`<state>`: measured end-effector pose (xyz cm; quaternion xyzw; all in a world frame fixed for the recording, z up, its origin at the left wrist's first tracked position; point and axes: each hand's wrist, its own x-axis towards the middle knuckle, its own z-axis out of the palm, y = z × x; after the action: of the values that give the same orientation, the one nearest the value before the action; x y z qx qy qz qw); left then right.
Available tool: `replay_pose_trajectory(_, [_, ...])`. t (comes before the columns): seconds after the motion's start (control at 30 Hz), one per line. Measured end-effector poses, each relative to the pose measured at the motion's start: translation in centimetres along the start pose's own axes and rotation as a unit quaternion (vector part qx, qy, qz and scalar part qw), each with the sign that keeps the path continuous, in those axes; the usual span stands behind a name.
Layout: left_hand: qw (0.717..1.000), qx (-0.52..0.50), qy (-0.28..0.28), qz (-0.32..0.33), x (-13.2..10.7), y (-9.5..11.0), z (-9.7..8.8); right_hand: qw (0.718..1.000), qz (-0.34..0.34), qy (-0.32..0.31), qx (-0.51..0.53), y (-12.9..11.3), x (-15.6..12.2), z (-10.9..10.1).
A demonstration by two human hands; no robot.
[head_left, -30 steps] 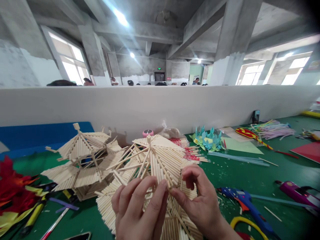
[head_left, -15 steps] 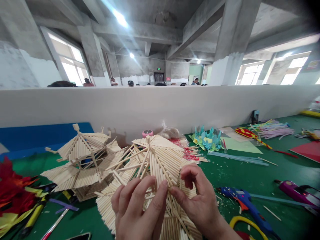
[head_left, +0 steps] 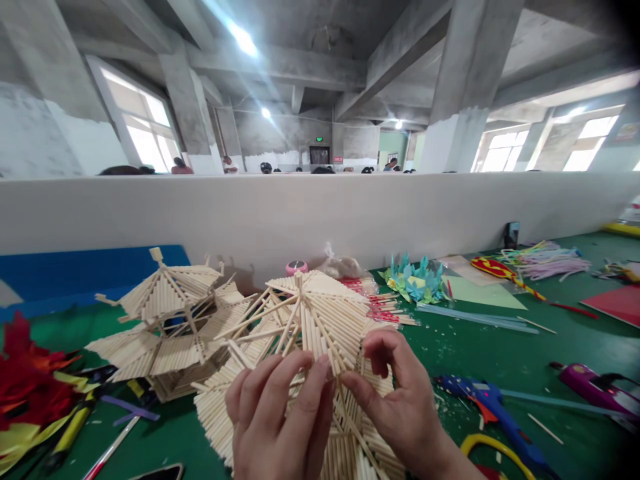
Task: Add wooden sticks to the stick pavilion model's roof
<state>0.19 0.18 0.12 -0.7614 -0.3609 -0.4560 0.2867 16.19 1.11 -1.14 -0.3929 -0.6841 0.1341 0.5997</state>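
Note:
A pavilion model (head_left: 340,307) built from thin pale wooden sticks stands in front of me, its ribbed roof rising to a point. My left hand (head_left: 283,413) is at the lower front of this roof, thumb and forefinger closed together on a wooden stick there; their tips hide most of it. From the other side, my right hand (head_left: 400,400) rests its thumb tip against the roof edge, close to the left fingertips. Its other fingers curl loosely, apart from the thumb, and I see nothing between them. Part of the roof has open rafters on the left.
A second stick pavilion (head_left: 170,300) stands at left, beside red and yellow crafts (head_left: 30,380). Bundled sticks (head_left: 387,310) lie behind the model. At right are a blue glue gun (head_left: 500,407), a purple glue gun (head_left: 597,390), yellow-handled scissors (head_left: 495,447) and a teal paper craft (head_left: 415,280).
Both hands stay at nearly the same spot on the roof. The view has shifted very slightly; the models have not visibly changed.

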Motion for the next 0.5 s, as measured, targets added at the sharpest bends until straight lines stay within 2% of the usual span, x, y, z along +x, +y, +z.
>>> replay_pose_trajectory(0.5, [1.0, 0.003, 0.006, 0.005, -0.15, -0.21, -0.13, 1.0, 0.009, 0.003, -0.001, -0.11, 0.17, 0.27])
